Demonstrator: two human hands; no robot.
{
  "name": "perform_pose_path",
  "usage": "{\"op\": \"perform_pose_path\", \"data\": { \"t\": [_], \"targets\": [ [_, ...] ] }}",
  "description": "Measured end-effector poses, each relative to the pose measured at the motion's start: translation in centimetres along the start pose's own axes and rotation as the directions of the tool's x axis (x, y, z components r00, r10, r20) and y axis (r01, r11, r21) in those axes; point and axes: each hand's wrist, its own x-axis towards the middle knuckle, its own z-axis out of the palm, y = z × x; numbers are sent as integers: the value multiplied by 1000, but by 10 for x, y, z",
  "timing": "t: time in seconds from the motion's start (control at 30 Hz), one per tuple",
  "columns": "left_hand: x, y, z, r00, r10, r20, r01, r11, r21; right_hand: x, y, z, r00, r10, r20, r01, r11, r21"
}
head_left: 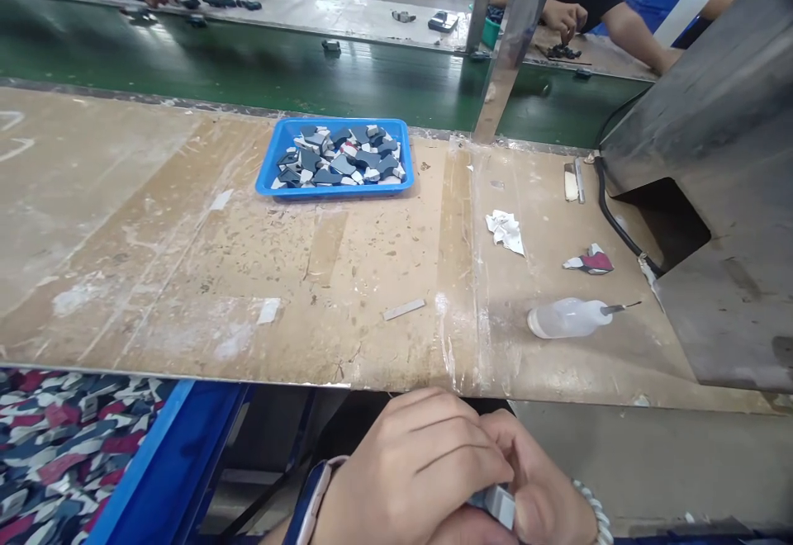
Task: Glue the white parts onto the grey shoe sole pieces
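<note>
My left hand (pixel 421 462) and my right hand (pixel 536 479) are together in front of the bench edge, fingers closed around a small grey-and-white plastic part (pixel 500 505). Only one pale end of it shows between the fingers; the rest is hidden. On the bench beyond lies a clear squeeze bottle (pixel 567 318) on its side, its thin metal tip pointing right. Behind the bottle rests a maroon-and-white part (pixel 591 260). A blue tray (pixel 334 193) at the back of the bench holds many dark grey and white parts.
At lower left a large blue crate (pixel 161 462) is full of similar parts. A thin metal strip (pixel 404 310), crumpled white paper (pixel 505 231) and a metal housing (pixel 731 223) are on the bench (pixel 365 281). Across the green conveyor (pixel 248 58), other people's hands handle parts.
</note>
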Motion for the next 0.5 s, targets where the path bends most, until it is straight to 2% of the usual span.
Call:
{"op": "perform_pose_path", "data": {
  "t": [0.17,0.23,0.3,0.4,0.5],
  "targets": [
    [0,-4,9,997,-42,-72,32,989,-145,3,-11,6,995,-100,-8,99,992,-73],
    [1,-5,11,995,-32,-94,16,985,-174,7,-18,13,988,-156,-15,152,976,-156],
    [2,-6,11,993,-31,-110,11,983,-181,12,-27,19,985,-173,-20,162,955,-250],
    [3,-5,10,994,-43,-100,26,985,-170,16,-32,24,992,-121,-29,105,938,-329],
    [3,-5,10,996,-36,-79,22,986,-167,13,-25,16,980,-195,-29,175,929,-326]
  ]
}}
